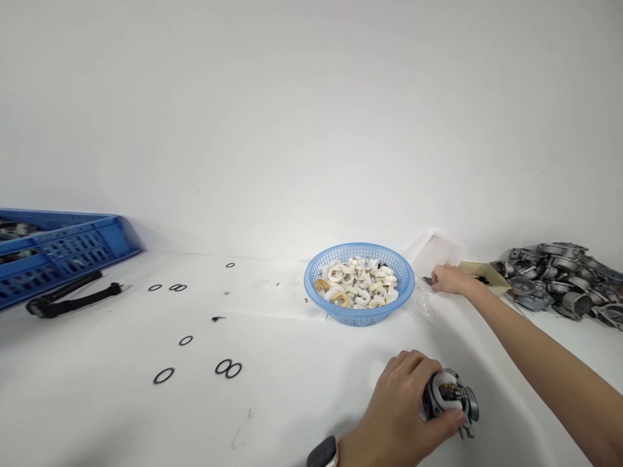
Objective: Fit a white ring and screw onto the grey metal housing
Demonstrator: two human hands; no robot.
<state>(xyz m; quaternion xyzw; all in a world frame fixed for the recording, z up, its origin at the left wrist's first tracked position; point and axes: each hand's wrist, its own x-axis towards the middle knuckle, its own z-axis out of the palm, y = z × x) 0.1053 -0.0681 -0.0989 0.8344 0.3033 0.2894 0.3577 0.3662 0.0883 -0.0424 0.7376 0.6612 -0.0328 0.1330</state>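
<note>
My left hand [406,405] grips a small metal carburetor body [450,400] on the white table near the front edge; a watch sits on that wrist. My right hand [450,279] reaches far out to the right of a blue plastic basket [359,314], its fingers pinched over small dark pins [427,281] lying by a clear plastic bag. The basket holds several white and tan curved plastic pieces [357,284]. Whether the fingers hold a pin is too small to tell.
A pile of grey metal castings [564,275] lies at the far right behind a small beige tray [487,272]. Several black O-rings [226,368] are scattered at the left. A blue crate [58,253] and a black handled tool [73,298] sit far left.
</note>
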